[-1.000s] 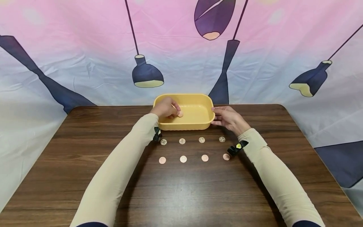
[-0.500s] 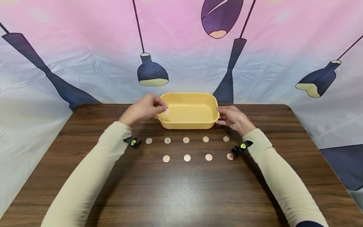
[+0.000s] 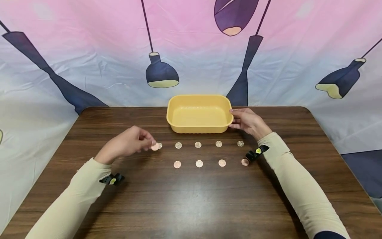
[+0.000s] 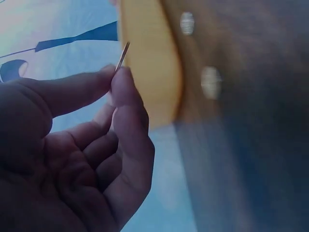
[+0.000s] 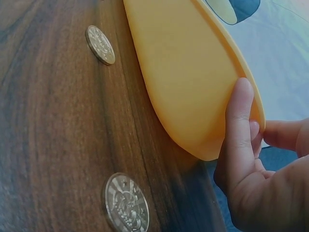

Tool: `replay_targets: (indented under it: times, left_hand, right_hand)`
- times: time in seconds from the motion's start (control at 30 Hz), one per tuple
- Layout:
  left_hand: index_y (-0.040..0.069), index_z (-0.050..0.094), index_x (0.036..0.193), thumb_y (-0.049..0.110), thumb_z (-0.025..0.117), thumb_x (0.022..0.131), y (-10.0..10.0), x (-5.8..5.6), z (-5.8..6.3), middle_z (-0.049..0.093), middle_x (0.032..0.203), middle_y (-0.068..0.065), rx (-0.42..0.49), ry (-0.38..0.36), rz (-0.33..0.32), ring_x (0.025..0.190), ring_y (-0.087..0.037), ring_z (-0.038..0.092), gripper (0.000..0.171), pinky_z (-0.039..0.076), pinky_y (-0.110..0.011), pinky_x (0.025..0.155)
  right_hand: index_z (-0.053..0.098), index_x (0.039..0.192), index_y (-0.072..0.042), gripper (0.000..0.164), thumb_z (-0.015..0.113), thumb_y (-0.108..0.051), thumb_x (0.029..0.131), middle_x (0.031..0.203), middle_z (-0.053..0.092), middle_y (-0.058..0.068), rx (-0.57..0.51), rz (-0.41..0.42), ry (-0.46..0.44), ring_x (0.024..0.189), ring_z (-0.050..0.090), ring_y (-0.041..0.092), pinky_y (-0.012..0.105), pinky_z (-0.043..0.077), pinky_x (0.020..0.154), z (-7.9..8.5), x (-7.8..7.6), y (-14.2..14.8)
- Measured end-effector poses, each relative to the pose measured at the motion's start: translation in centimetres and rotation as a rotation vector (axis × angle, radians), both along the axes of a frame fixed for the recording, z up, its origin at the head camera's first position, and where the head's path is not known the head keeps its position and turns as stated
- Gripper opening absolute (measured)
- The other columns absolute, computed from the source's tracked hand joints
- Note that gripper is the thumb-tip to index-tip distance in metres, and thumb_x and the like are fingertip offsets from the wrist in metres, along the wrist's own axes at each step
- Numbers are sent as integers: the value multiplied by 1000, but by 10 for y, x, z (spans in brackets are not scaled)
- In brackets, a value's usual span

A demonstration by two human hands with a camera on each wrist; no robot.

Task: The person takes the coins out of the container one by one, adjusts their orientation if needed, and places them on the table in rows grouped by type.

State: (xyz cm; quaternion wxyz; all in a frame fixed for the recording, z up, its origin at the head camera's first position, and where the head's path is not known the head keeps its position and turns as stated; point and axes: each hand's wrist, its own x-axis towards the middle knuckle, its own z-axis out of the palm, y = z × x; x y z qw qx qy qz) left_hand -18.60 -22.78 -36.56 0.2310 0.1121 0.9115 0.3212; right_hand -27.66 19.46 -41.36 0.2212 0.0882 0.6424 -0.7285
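Between thumb and fingertips, my left hand (image 3: pixel 128 144) pinches a copper-coloured coin (image 3: pixel 154 146); the left wrist view shows this coin (image 4: pixel 123 54) edge-on. It is held in front of the tray's left side, overlapping in view the leftmost pale gold coin (image 3: pixel 160 145) of the back row. My right hand (image 3: pixel 250 123) grips the right end of a yellow plastic tray (image 3: pixel 200 129), thumb at the rim and fingers against the outer wall. In the right wrist view, the thumb and fingers sit on either side of the tray wall (image 5: pixel 178 96).
Pale gold coins form a row before the tray, including a middle one (image 3: pixel 198 145). Several copper coins (image 3: pixel 199 163) make a second row nearer me. All lie on a dark wooden table (image 3: pixel 191 205). A printed cloth (image 3: pixel 119 49) hangs behind its far edge.
My left hand has come out of the tray, leftward and toward me, with the copper coin in its fingertips. My right hand keeps its grip on the tray's right end.
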Motion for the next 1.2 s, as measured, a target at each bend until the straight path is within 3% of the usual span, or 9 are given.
replay_targets:
  times: [0.2, 0.33, 0.47, 0.6, 0.93, 1.2]
  left_hand:
    - [3, 76, 96, 12, 63, 106, -14, 19, -28, 70, 79, -1, 40, -90, -7, 73, -14, 64, 19, 55, -29, 62]
    - [8, 76, 87, 12, 67, 103, -11, 27, -39, 66, 72, 2, -1, -55, -15, 67, -11, 60, 18, 50, -26, 58]
    - [15, 73, 78, 19, 73, 96, -5, 32, -41, 63, 67, 6, -128, 36, -12, 61, -11, 56, 18, 45, -28, 57]
    - [17, 71, 76, 24, 77, 91, -1, 33, -40, 61, 65, 6, -184, 52, 4, 59, -12, 55, 18, 44, -30, 57]
    - [14, 73, 76, 18, 79, 87, -8, 36, -43, 64, 66, 6, -93, 30, 17, 60, -10, 56, 13, 45, -27, 57]
    - [13, 75, 81, 19, 79, 94, -12, 38, -44, 67, 72, 4, -66, -14, 12, 67, -11, 58, 15, 47, -26, 59]
  right_hand:
    - [55, 122, -2, 17, 50, -14, 112, 86, 69, 0, 10, 0, 4, 73, 69, 11, 22, 62, 68, 1, 1, -2]
    - [55, 124, 1, 19, 51, -14, 112, 88, 69, 2, 6, 2, 4, 75, 69, 12, 23, 63, 69, 1, 2, -5]
    - [54, 129, 3, 24, 52, -14, 112, 90, 69, 2, 11, 0, 3, 76, 69, 12, 23, 63, 69, 0, 3, -6]
    - [54, 127, 1, 21, 51, -14, 112, 88, 68, 1, 21, 1, -1, 75, 68, 11, 23, 62, 69, -1, 5, -3]
    - [55, 125, 0, 19, 50, -14, 112, 91, 68, 3, 4, 17, 3, 77, 68, 12, 24, 63, 72, -1, 9, -4]
    - [54, 125, -3, 19, 51, -17, 113, 90, 64, 1, 21, 27, -9, 73, 63, 10, 22, 61, 69, -1, 8, -7]
